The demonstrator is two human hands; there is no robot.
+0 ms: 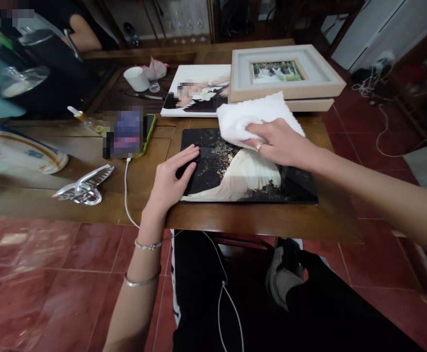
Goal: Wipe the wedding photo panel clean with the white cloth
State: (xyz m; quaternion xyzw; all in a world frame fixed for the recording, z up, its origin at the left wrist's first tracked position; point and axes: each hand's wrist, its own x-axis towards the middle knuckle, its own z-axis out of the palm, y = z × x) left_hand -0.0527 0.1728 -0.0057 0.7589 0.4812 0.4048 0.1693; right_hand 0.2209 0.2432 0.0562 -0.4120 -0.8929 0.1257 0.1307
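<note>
A dark photo panel (250, 178) with a pale dress printed on it lies flat on the wooden table near its front edge. My left hand (173, 178) rests on the panel's left edge, fingers stretched out and holding nothing. My right hand (277, 142) grips a white cloth (250, 117) over the upper right part of the panel, covering some of the picture. The cloth is bunched under my fingers, and its far side spreads toward the stacked frames.
Behind the panel lie a white-edged photo panel (199, 93) and stacked wooden picture frames (287, 73). To the left are a charging phone (129, 132), a clear hair claw (85, 186), a dropper bottle (85, 120) and a white cup (136, 78). A person's arm (85, 34) shows across the table.
</note>
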